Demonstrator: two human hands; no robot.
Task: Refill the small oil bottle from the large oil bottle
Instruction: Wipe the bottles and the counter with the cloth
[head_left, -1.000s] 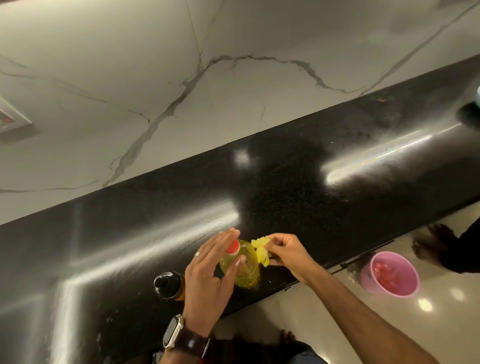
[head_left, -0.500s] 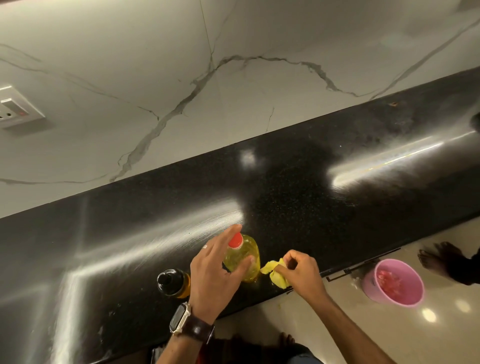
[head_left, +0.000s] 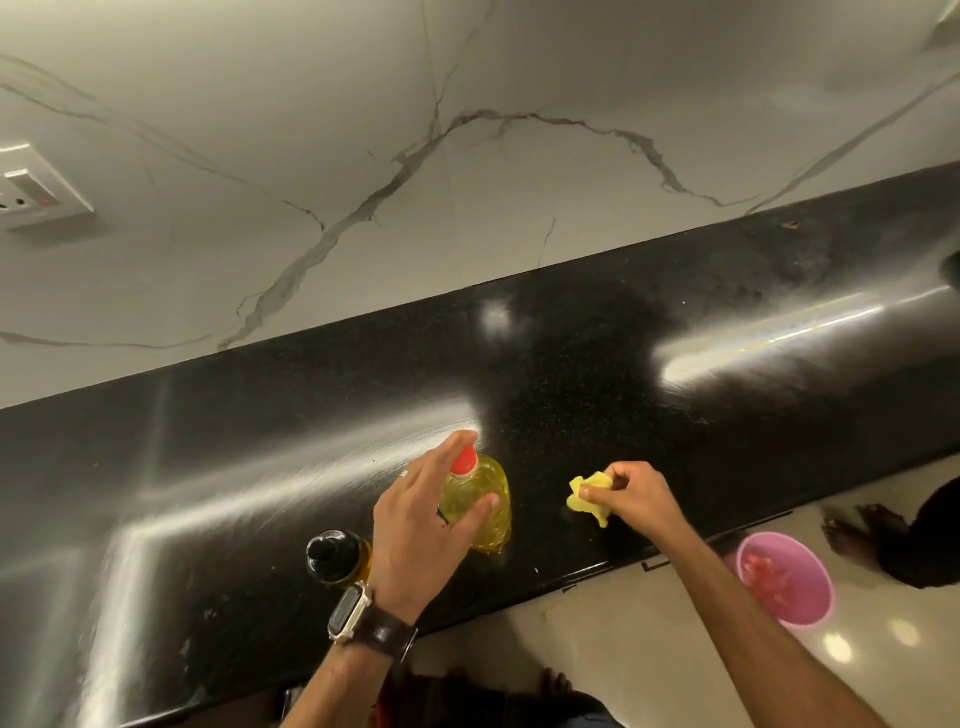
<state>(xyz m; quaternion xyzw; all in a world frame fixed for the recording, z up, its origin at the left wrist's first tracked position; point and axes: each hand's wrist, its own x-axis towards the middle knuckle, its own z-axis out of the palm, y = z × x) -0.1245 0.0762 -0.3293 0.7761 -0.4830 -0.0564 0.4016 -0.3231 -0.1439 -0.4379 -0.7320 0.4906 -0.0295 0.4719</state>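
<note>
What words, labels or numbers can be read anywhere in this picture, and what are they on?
None can be read.
Large oil bottle: no label text shows from above, only its red cap.
Small oil bottle: dark cap, no text visible.
Watch on the left wrist: its face is too small and angled to read.
Wall switch plate: no legible marking.
Pink bucket: plain.

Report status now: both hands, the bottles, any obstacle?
Left hand holds large oil bottle, cap on. Right hand pinches yellow cloth. Small oil bottle capped. No obstacle.
</note>
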